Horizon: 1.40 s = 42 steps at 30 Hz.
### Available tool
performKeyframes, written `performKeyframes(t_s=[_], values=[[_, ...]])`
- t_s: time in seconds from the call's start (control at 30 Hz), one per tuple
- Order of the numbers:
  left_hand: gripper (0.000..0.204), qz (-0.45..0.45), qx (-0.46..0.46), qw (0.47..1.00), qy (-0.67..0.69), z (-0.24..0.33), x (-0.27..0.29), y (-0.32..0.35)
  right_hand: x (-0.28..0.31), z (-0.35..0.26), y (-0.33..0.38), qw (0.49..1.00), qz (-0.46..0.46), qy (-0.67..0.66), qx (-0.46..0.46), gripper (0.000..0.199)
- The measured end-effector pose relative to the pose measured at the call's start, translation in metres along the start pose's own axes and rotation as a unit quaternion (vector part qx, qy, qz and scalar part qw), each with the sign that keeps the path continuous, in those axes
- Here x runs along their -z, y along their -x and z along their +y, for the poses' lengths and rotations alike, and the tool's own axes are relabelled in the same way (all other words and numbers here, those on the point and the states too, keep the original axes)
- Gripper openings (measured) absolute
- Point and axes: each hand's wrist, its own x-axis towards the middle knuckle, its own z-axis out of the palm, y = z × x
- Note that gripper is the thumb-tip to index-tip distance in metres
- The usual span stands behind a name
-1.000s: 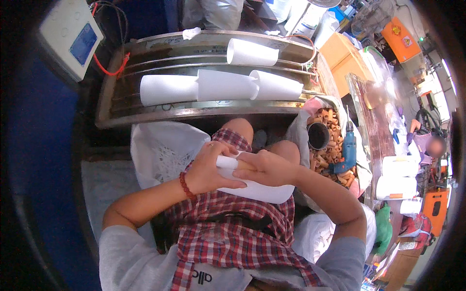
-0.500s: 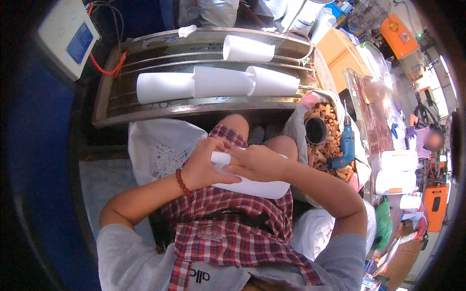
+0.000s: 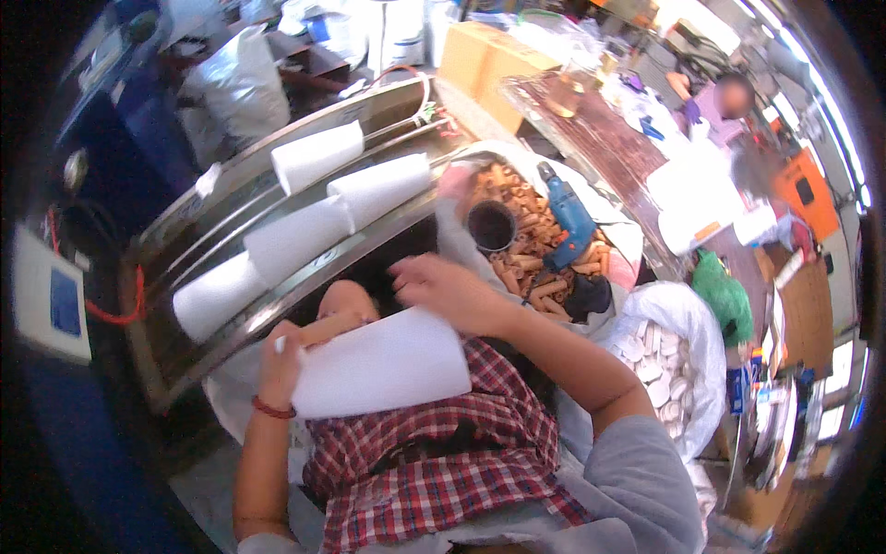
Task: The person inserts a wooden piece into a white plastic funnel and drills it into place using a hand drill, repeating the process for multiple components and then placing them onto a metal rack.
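Observation:
A white tapered tube, of paper or foam, lies across my lap on the red checked apron. My left hand, with a dark red bead bracelet at the wrist, is closed round its narrower left end. A small white bit shows at those fingers, too blurred to name. Just above the tube's upper edge hovers my right hand, fingers loosely stretched to the left and slightly smeared, with nothing seen in it. Similar white tubes sit on metal rods in the framed tray in front of me.
A sack of short brown tubes holds a dark round cup and a blue drill. Right of it stands a white bag of white discs. A cardboard box and a long brown table lie beyond; another person is there.
My view has swung to the right. My right hand has come off the white tube and lifted above it. The left hand has shifted to its left end.

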Motion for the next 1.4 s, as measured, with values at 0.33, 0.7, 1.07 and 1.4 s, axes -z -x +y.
performKeyframes(t_s=[0.33,0.7,1.07,1.4], values=[[0.039,-0.161,0.046,0.909,-0.383,0.004,-0.024,-0.059,0.128,0.255,0.150,0.802,0.447,-0.288,-0.273,0.031],[0.022,-0.249,-0.303,0.820,-0.416,0.048,-0.232,-0.195,0.147,0.287,0.102,0.638,0.458,-0.603,-0.139,0.037],[0.021,-0.254,-0.246,0.804,-0.477,-0.003,-0.311,-0.241,0.144,0.285,0.083,0.562,0.475,-0.672,-0.086,0.034],[0.017,-0.266,-0.278,0.795,-0.469,-0.006,-0.310,-0.245,0.142,0.246,0.111,0.622,0.475,-0.616,-0.084,0.036]])
